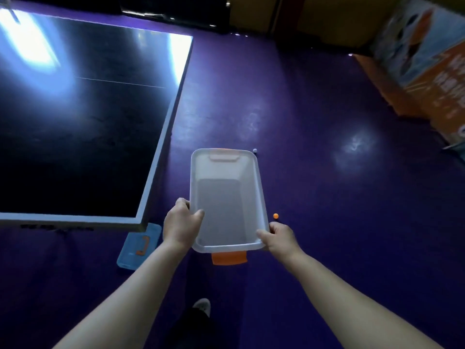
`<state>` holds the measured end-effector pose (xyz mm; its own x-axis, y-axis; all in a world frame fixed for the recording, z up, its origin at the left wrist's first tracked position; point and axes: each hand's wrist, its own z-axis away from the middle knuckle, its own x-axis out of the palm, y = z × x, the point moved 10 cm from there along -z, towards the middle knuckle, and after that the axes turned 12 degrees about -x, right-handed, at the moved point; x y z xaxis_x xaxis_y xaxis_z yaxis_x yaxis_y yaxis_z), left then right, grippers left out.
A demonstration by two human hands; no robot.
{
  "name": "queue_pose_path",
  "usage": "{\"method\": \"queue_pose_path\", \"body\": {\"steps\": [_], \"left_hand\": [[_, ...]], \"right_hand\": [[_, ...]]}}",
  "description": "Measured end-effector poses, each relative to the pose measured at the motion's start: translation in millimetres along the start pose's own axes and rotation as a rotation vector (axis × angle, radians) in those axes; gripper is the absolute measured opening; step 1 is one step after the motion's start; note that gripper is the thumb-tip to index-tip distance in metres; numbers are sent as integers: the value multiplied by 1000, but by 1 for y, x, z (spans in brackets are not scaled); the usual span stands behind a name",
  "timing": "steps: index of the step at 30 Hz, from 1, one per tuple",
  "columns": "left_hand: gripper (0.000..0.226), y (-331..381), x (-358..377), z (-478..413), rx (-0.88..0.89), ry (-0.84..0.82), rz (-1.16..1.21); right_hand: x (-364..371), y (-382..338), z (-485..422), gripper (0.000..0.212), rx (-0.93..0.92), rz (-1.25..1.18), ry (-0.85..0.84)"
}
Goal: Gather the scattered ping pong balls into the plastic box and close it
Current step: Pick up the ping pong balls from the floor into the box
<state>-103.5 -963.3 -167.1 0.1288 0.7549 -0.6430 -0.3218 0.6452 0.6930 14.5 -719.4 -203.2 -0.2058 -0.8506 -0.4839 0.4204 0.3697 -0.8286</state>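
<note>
Far left of the translucent white plastic box (247, 177): a dark rectangular ping pong table with a pale edge (75, 122), glare on its top, its near corner close beside the box's left side.

Down-left of the box, by that table corner: a flat blue plastic lid with an orange handle (139, 245), lying on the purple floor (327, 222), apart from the box. Box is uncovered.

Left hand (180, 224) grips the box's left rim near the near corner, thumb curled over into the inside, fingers wrapped round the outside.

Box is held up off the floor between both hands, long axis pointing away from the person, an orange latch at the far end and another at the near end. Pale grey bottom shows.

Below the box, between the forearms: a light-coloured shoe (202, 306).

Just beyond the box's far right corner: a small white ball (255, 150) on the floor.

Just beside the box's right rim, toward the near end: a small orange ball (276, 216) on the floor.

Right hand (279, 236) grips the box's near right corner, thumb over the rim, fingers curled beneath.

Far right of the box, well apart: an orange and blue printed barrier board (427, 71).
</note>
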Motion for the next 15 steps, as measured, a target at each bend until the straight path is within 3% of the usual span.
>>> {"method": "queue_pose_path", "body": {"steps": [3, 9, 15], "left_hand": [[20, 26, 23, -42, -40, -4, -4], [19, 75, 66, -116, -102, -43, -20], [23, 124, 130, -173, -126, -70, -58]], "right_hand": [[-9, 9, -46, 31, 86, -58, 4], [-46, 22, -121, 23, 178, -245, 95], [-115, 67, -195, 12, 277, -143, 181]]}}
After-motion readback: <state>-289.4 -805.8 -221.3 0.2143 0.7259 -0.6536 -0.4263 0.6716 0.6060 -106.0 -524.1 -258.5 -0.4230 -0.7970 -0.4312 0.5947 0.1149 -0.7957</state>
